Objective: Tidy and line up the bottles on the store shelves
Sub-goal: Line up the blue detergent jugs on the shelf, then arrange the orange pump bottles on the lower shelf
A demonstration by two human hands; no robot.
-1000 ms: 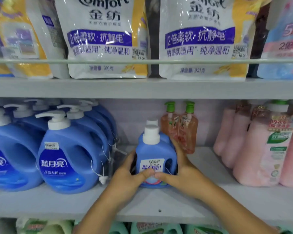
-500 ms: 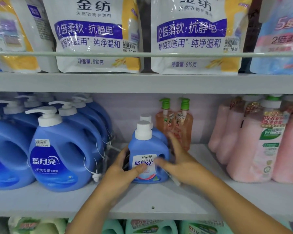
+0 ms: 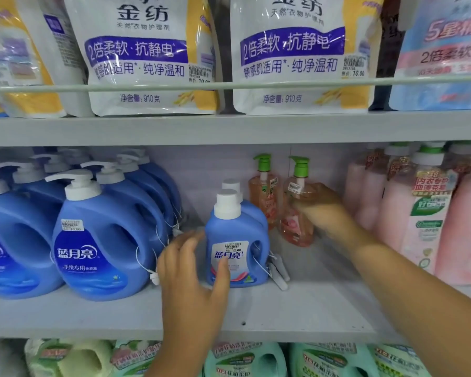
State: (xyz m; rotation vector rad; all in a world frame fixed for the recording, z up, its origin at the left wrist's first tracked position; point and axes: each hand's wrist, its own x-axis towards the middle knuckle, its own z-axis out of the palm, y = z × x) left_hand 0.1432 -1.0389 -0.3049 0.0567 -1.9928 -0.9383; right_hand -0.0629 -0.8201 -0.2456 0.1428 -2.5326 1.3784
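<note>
A small blue detergent bottle (image 3: 235, 240) with a white cap stands upright on the middle shelf (image 3: 297, 308), a second one right behind it. My left hand (image 3: 191, 268) rests against its left side, thumb on the front label, fingers loosely spread. Behind and to the right stand two orange pump bottles with green tops. My right hand (image 3: 321, 210) grips the right-hand orange bottle (image 3: 297, 224), which has come forward of its twin (image 3: 263, 191). That bottle looks blurred.
Several large blue pump jugs (image 3: 98, 240) fill the shelf's left side. Pink bottles (image 3: 424, 219) crowd the right. White security tags (image 3: 278, 270) lie beside the small blue bottle. Refill pouches (image 3: 291, 55) line the upper shelf behind a rail. Green jugs (image 3: 245, 360) sit below.
My right hand left the small blue bottle, reached back and took hold of the right-hand orange pump bottle. My left hand stays at the blue bottle with a looser hold.
</note>
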